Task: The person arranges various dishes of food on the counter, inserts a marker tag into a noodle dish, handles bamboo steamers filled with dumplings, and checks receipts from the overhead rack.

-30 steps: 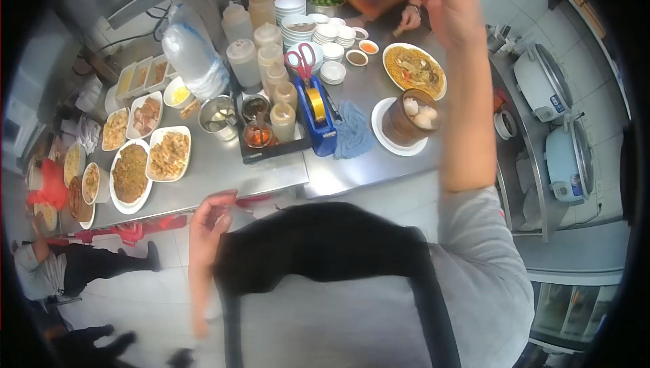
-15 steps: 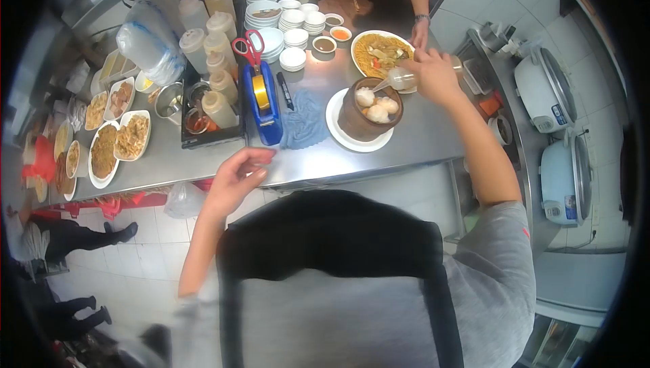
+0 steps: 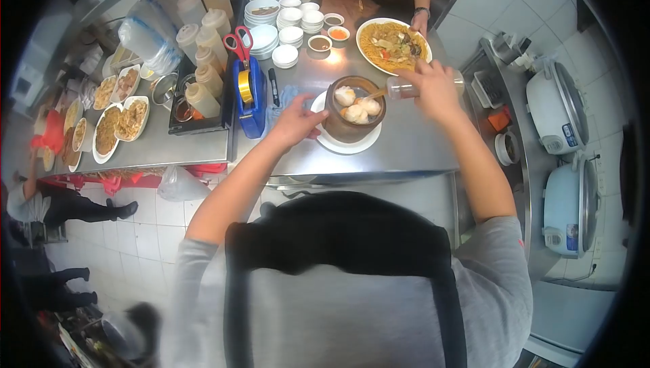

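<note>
My right hand (image 3: 433, 89) is wrapped around a clear squeeze bottle (image 3: 404, 88), held on its side. Its nozzle points left over several pale dumplings (image 3: 357, 106) in a round brown steamer basket (image 3: 344, 127). That basket stands on a white plate (image 3: 349, 147) at the counter's front. My left hand (image 3: 296, 123) is at the left of the basket and plate, fingers apart. Its thumb reaches the basket's side; whether it presses there I cannot tell. Behind the bottle sits an oval plate of noodles (image 3: 374, 41) with a topping.
A co-worker's hand (image 3: 420, 21) is at the noodle plate's far edge. Left of my left hand stand a blue tape dispenser (image 3: 252, 114) with red scissors (image 3: 239, 46), a marker (image 3: 273, 87) and a blue cloth (image 3: 288, 94). Stacked white bowls (image 3: 264, 41) and sauce dishes (image 3: 319, 44) lie beyond.
My left hand has moved right and forward, from the counter's edge to the steamer basket. The bottle in my right hand has tipped flatter. The noodle plate has shifted slightly right.
</note>
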The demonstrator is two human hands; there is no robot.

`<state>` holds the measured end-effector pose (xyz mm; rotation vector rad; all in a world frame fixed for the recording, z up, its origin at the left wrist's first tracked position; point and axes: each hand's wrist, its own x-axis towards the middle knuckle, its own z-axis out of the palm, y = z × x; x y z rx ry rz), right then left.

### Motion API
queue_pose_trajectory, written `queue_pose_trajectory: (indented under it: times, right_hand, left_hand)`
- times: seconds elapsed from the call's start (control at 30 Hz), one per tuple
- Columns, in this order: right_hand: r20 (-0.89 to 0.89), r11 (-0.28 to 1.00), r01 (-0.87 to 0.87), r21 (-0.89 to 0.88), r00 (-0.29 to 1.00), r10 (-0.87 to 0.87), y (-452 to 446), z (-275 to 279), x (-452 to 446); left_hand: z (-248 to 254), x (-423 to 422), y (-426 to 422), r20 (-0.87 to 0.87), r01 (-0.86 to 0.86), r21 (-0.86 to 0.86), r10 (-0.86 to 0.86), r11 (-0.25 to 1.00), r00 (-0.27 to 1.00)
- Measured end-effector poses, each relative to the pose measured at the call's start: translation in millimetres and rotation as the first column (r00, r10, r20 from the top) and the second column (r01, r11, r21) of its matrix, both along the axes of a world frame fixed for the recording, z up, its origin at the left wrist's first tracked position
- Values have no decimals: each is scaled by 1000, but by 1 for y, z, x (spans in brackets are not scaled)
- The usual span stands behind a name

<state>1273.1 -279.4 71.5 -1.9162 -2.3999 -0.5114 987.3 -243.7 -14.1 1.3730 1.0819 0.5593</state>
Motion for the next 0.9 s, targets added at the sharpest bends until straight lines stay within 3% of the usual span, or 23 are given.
queue_pose_trajectory:
  times: [0.17,0.27,0.37,0.47,0.53,0.57,0.63,0.7,0.9]
  right_hand:
    - [-26,998,60,-8,998,-61,-1,-12,13]
    - [-411,973,175,-148,884,-221,-6,-12,28]
    - [-746,972,54,-227,633,-209,-10,-19,57]
    - [-650,951,37,-307,722,-238,-6,-37,84]
    - [-393,984,168,-67,902,-181,-10,-70,99]
    - [-386,977,194,-83,898,-212,-7,-57,89]
    - [-361,942,267,-205,874,-326,-30,-45,47]
    - [-279,951,263,-160,912,-300,-23,-58,29]
    - [-119,980,198,-21,973,-199,-11,-76,8]
  left_hand:
    - [-9,39,38,-272,18,124,16,992,962]
    - [-5,46,41,-305,33,40,-20,999,952]
    - [-3,53,46,-407,98,123,-39,988,913]
    - [18,53,47,-541,163,222,-18,961,841]
    - [20,45,64,-563,219,402,52,889,825]
    - [24,40,75,-572,250,484,87,839,816]
    - [49,33,83,-544,206,352,21,913,839]
    - [78,25,98,-491,138,276,16,951,871]
    - [97,6,103,-399,-21,198,100,980,911]
